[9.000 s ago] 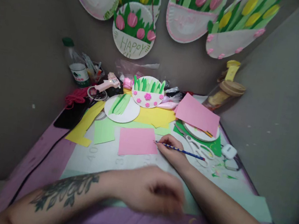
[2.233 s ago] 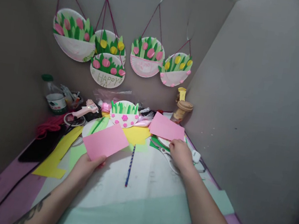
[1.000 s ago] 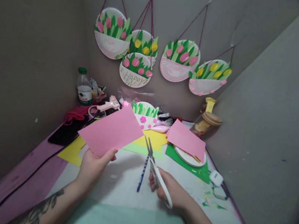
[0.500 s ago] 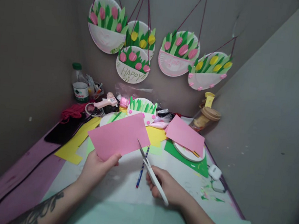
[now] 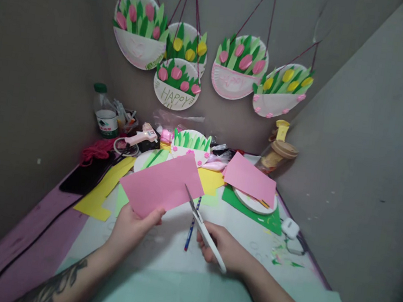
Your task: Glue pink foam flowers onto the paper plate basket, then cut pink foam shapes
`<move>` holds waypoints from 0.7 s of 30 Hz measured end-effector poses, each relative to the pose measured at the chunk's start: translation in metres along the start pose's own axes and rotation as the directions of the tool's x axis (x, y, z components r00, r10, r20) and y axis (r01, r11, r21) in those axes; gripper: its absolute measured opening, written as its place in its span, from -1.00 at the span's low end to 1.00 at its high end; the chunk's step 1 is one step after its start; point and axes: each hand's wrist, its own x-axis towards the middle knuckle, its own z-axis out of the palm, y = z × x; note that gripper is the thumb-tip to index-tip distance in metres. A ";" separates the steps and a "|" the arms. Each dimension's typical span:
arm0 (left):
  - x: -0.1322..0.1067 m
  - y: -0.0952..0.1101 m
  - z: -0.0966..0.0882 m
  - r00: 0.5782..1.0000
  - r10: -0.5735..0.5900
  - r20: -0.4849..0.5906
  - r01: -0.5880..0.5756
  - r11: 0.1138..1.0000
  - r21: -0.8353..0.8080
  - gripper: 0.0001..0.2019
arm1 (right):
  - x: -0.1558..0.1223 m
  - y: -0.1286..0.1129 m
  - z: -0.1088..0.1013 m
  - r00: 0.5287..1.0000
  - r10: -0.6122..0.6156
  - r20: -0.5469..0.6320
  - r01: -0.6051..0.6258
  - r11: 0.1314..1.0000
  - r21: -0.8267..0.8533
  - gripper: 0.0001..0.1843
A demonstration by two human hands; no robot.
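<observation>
Grey walls (image 5: 371, 158) box in a table with purple cloth (image 5: 60, 236) under a white mat (image 5: 169, 251). Head view, only one. Landmark: rectangular pink paper sheet (image 5: 160, 182), held up over the mat.

Left hand (image 5: 135, 229) pinches the sheet at its near edge, thumb on top. Low grip leaves most of it free; lifting it probably gives a blade room underneath. Right hand (image 5: 222, 248) is wrapped round white-handled metal scissors (image 5: 210, 241), just right of and nearer than the sheet. Blades angle toward it, one lying across its near right edge.

Blue patterned pencil (image 5: 189, 233) lies right of the sheet, likely parked within reach. Behind the sheet: white paper-plate basket with green paper blades and pink flowers (image 5: 191, 142), standing so its face shows. Right of the sheet: loose pink paper (image 5: 251, 180) on a round white plate (image 5: 259, 208), over dark green paper (image 5: 230, 198); stacking looks like space saving. High behind the sheet: hung paper-plate flower baskets (image 5: 175, 95).

Hard to make out: second blade, maybe behind the sheet; right fingers in the loops; most left fingers, under the sheet; any line or cut on the pink. Sheet partly covers a flat white plate (image 5: 143, 159) behind-left. Mat digits faint; cords cropped above.
</observation>
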 end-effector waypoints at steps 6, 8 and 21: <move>0.000 -0.003 0.001 1.000 0.013 0.027 -0.014 1.000 0.011 -0.72 | -0.001 -0.003 0.002 0.999 0.032 -0.011 -0.032 0.999 0.022 -0.70; 0.001 -0.005 0.001 0.999 0.017 0.032 -0.017 1.000 0.008 -0.72 | -0.001 -0.004 0.002 0.999 0.034 -0.013 -0.034 0.999 0.030 -0.71; -0.001 -0.002 0.001 0.999 0.005 0.032 -0.005 1.000 -0.003 -0.72 | 0.001 -0.004 0.002 0.999 0.038 -0.023 -0.036 0.998 0.056 -0.69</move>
